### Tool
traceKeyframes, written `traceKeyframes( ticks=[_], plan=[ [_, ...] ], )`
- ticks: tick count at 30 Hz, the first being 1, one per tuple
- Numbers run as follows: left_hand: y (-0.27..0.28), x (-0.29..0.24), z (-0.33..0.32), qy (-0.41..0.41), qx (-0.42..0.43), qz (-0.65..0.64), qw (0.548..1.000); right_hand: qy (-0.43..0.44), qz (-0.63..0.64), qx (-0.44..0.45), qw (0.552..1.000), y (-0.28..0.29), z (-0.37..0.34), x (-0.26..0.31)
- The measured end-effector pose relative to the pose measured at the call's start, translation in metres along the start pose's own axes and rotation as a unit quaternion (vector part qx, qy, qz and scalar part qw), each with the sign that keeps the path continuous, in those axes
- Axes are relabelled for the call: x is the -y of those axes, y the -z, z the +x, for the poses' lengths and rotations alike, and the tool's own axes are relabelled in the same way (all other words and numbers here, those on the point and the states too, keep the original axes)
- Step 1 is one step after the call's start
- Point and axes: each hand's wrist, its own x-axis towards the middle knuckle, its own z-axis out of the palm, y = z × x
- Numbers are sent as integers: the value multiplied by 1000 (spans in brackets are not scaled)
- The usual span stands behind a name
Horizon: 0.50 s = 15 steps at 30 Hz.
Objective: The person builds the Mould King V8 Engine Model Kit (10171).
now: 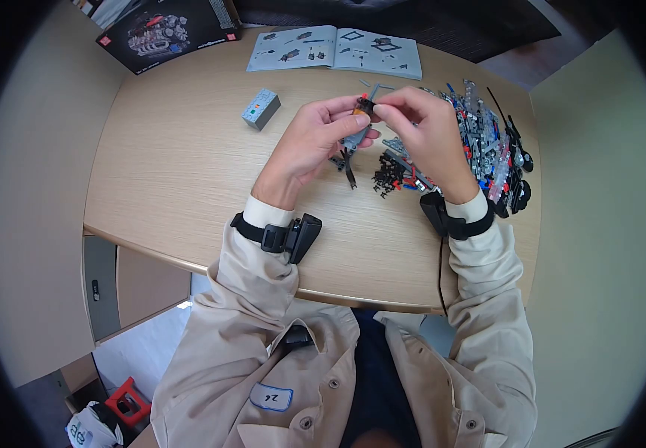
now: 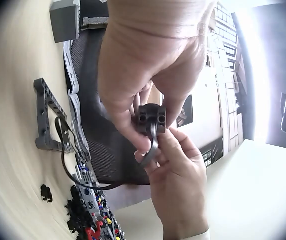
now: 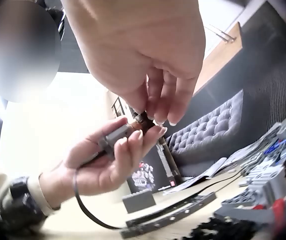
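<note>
My left hand (image 1: 309, 145) grips a small grey motor (image 3: 117, 135) with an orange end, over the middle of the table. A dark ribbon cable (image 3: 77, 187) runs out of its other end and loops down. At the orange end, thumb and fingertips of my right hand (image 1: 431, 128) pinch a small dark piece (image 3: 143, 120); fingers partly hide it. In the left wrist view the motor's back face (image 2: 153, 118) shows two round holes, with the cable coming out between them. A dark grey beam frame (image 2: 42, 117) is on the table beneath the hands.
A grey battery box (image 1: 261, 110) stands left of the hands. Behind lies an open instruction booklet (image 1: 293, 51), with a black picture box (image 1: 162, 36) at back left. Loose building pieces (image 1: 479, 138) are heaped on the right, small black connectors (image 1: 388, 173) at their near side.
</note>
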Motion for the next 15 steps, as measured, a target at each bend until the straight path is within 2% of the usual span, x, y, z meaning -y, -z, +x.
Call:
traceKeyframes(
  ticks=[2,7,11,12,14,15],
  plan=[
    [0,0,-1,-11,2,0,1000,-125,139,24,982,3,0,-4],
    [10,2,1,-34,-11,61,998,-147,121,63,980,4,5,-8],
    [15,0,2,-51,-23,14,998,-190,149,74,968,-1,10,-6],
    [19,-1,4,-62,-53,10,997,-189,148,74,968,-1,11,-8],
    [24,-2,5,-75,-83,6,994,-116,-36,89,989,-5,11,-15],
    [25,-3,5,-89,-151,21,984,-114,-36,90,989,-9,10,-18]
  ],
)
